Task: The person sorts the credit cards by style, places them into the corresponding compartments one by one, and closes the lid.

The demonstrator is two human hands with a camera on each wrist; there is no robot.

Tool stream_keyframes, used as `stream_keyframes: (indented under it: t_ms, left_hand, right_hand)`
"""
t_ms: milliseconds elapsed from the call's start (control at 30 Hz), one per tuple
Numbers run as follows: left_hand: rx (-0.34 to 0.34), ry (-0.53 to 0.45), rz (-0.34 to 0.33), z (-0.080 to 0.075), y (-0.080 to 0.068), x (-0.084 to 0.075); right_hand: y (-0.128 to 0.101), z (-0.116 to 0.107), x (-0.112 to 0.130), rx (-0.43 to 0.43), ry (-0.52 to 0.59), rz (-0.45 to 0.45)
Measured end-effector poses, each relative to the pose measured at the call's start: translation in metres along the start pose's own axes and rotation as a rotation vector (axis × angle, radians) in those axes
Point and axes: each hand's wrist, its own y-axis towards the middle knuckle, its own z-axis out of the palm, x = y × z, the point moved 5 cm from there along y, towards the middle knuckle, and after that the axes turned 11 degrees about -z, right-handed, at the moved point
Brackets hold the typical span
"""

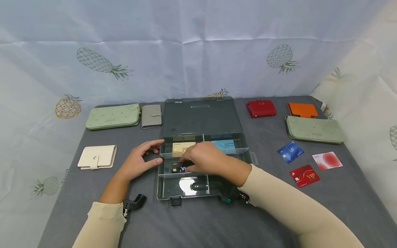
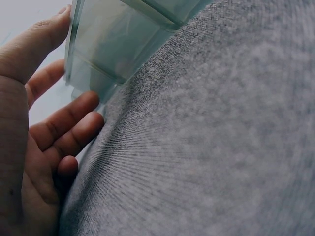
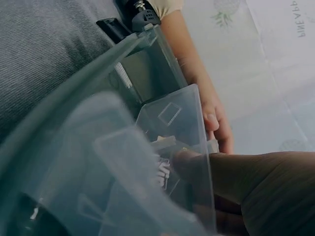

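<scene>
Fingers of right hand [image 1: 204, 158] on black card [image 1: 180, 168]

We see the head view evenly and softly lit, with faint shadows and a white glare patch on the clear box [image 1: 189, 184] floor. Its edges bow with wide-angle distortion. Our left wrist view is bright but soft close up; our right wrist view is dimmer, blurred through plastic.

Head view: high, looking forward and down over the tabletop [image 1: 192, 224]. Wrist views: close, low, sharing the clear box [image 1: 201, 120].
</scene>
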Motion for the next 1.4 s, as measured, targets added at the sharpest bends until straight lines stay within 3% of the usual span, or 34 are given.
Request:
stream_keyframes:
  t_ms: [300, 500, 667, 867, 967, 1133, 1267, 1400]
  left_hand:
    - [0.007, 0.002, -0.002, 0.002, -0.001, -0.002]
    - [0.013, 0.006, -0.005, 0.004, -0.001, -0.001]
    - [0.019, 0.006, -0.009, 0.006, 0.000, -0.002]
    - [0.009, 0.011, -0.027, 0.009, 0.001, -0.004]
    - [0.000, 0.054, -0.082, 0.013, 0.000, -0.012]
    - [0.009, 0.210, -0.240, 0.020, -0.001, -0.032]
    - [0.003, 0.350, -0.350, 0.023, -0.002, -0.045]
    - [0.009, 0.441, -0.413, 0.025, 0.002, -0.052]
  right_hand:
    - [-0.012, 0.000, -0.004, -0.032, 0.095, -0.009]
    - [-0.030, -0.006, -0.016, -0.216, 0.360, -0.036]
    - [-0.068, -0.018, -0.030, -0.414, 0.531, 0.051]
    - [-0.132, -0.021, -0.049, -0.574, 0.572, 0.243]
    - [-0.166, -0.015, -0.056, -0.613, 0.563, 0.334]
    - [-0.217, -0.012, -0.061, -0.703, 0.564, 0.413]
    - [-0.252, -0.016, -0.067, -0.815, 0.694, 0.403]
    - [-0.283, -0.017, -0.075, -0.954, 0.886, 0.350]
